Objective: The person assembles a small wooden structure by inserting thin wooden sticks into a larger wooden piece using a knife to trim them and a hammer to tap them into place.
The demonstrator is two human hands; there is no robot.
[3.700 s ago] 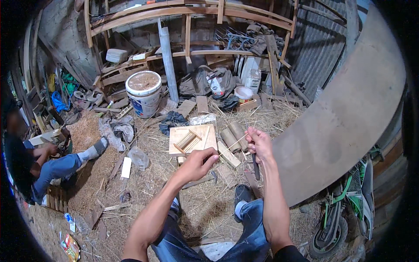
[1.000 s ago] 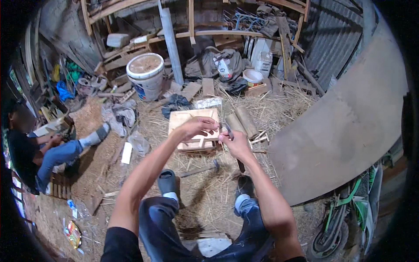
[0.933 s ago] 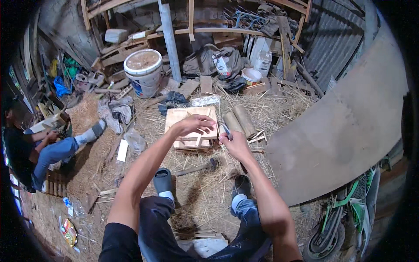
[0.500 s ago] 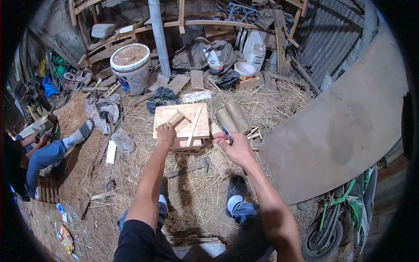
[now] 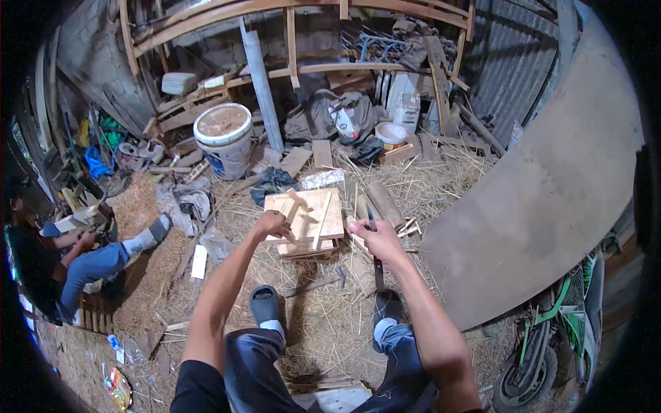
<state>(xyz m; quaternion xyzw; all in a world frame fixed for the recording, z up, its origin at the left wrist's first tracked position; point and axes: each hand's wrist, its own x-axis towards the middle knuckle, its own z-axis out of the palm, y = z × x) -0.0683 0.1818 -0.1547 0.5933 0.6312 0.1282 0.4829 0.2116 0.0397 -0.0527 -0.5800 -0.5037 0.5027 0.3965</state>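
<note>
A knife (image 5: pixel 378 272), blade pointing away, is clasped in our right hand (image 5: pixel 380 242) just right of a wooden board (image 5: pixel 335 219). Our left hand (image 5: pixel 273 224) bends over the board's left edge beside thin wood strips (image 5: pixel 294 206); we cannot make out whether it pinches any. Beyond stands a bucket (image 5: pixel 224 150).

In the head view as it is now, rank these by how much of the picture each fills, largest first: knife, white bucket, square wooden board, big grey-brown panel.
1. Big grey-brown panel
2. White bucket and square wooden board: too alike to rank
3. Knife, partly covered by the right hand
</note>
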